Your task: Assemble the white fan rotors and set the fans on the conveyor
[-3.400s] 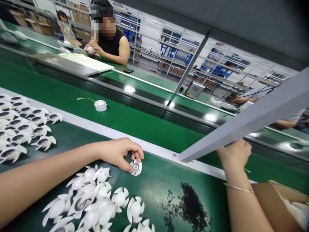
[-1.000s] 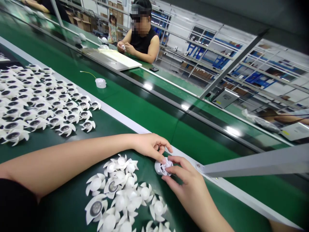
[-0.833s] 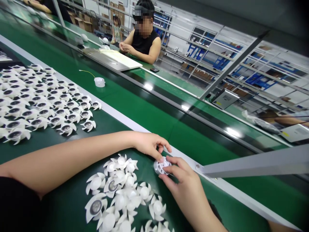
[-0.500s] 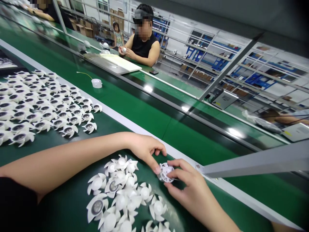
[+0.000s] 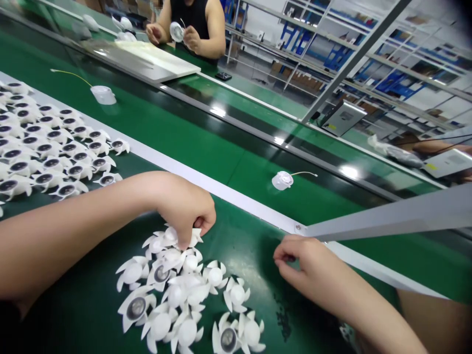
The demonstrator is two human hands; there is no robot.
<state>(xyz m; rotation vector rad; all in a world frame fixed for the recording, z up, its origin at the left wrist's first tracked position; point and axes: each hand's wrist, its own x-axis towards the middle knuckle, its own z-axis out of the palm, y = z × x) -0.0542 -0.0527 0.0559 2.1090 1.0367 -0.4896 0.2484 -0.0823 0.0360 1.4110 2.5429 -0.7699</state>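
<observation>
While left-hand fingers clench a white plastic fan atop the pile, right-hand fingers pinch nothing.

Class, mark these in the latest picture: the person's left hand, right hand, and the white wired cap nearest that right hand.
Left hand (image 5: 186, 209): head view, on the back of the hand.
Right hand (image 5: 308, 260): head view, on the back of the hand.
White wired cap (image 5: 282, 180): head view, on its top.

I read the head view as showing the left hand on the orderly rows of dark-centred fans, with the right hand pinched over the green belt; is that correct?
No: the head view shows the left hand on the loose heap of white fans, not those rows.
</observation>
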